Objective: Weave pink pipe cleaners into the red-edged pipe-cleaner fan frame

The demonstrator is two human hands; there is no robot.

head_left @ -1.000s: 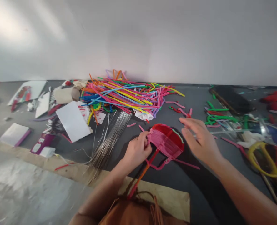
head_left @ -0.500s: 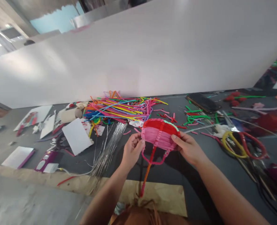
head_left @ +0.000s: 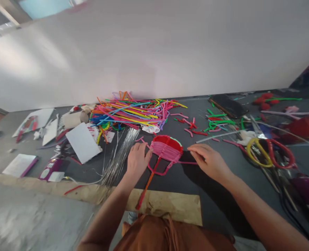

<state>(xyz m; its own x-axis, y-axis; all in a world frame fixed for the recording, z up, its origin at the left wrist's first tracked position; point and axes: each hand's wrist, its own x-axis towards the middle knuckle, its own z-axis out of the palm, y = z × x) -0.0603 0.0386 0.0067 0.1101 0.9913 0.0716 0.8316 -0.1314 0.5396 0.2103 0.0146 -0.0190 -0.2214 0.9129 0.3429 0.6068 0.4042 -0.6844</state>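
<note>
A dark grey mat (head_left: pixel 175 181) covers the work surface, which runs up to a plain white wall (head_left: pixel 154 52); a strip of brown paper (head_left: pixel 167 205) lies along its near edge. In the middle of the mat sits a small woven basket (head_left: pixel 166 148), pink below and red above, with an orange stem trailing toward the person. The left hand (head_left: pixel 137 161) rests palm-down just beside it, fingers loose, touching its left edge. The right hand (head_left: pixel 209 161) pinches a pink strand (head_left: pixel 188 162) leading out of the basket. Behind lies a heap of coloured pipe cleaners (head_left: pixel 133 113), with silver wires (head_left: pixel 120 157) and white cards (head_left: pixel 82 142) to the left.
</note>
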